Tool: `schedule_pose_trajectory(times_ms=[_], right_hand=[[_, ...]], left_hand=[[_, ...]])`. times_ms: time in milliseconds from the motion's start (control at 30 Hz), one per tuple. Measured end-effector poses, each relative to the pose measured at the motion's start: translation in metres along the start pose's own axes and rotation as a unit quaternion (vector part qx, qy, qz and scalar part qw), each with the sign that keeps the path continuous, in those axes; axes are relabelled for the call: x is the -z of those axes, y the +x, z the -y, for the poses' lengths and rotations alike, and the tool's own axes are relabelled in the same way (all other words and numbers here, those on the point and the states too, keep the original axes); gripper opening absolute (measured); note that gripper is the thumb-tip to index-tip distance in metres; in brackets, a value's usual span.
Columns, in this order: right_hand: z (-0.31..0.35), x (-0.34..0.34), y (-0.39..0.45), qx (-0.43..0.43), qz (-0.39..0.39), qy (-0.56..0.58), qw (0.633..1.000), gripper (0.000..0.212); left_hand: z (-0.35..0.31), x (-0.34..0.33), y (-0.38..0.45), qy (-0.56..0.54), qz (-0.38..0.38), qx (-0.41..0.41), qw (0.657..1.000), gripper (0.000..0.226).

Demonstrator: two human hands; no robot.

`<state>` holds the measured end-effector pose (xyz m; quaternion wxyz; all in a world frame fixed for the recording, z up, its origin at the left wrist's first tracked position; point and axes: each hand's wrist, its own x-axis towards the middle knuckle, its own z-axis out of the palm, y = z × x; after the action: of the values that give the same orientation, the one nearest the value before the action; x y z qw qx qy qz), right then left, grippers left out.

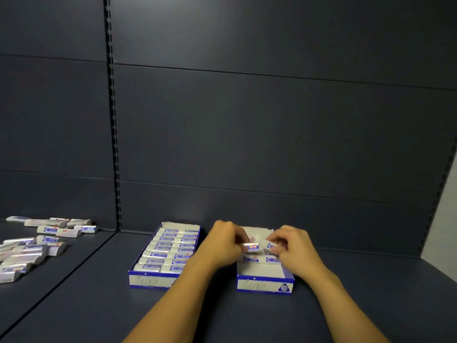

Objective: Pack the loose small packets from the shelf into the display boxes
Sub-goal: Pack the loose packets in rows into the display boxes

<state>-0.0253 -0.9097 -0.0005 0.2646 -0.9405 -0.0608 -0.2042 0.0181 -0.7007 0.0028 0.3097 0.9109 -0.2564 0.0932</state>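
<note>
the shelf [247, 313] looks like painted sheet metal, dark blue-grey, smooth and matt with a faint sheen. the back panels [272, 134] have the same matt painted finish, and the slotted upright [114, 144] between them looks like metal too. the left display box [150, 280] and the right display box [265, 284] look like thin printed cardboard, white and blue, with a dull surface. the loose packets [22, 258] wear shiny silvery wrappers, like foil or glossy film, crinkled at the ends. the packet [251, 246] in the left hand [222, 243] gleams the same way.
</note>
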Motion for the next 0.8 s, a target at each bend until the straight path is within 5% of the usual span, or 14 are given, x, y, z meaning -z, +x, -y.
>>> schedule_pose_trajectory(times_ms=[800], right_hand=[[-0.009,-0.007,0.0,0.041,0.038,-0.094,0.994,0.028]], left_hand=[[-0.007,-0.01,0.005,0.102,0.049,-0.057,0.992,0.026]])
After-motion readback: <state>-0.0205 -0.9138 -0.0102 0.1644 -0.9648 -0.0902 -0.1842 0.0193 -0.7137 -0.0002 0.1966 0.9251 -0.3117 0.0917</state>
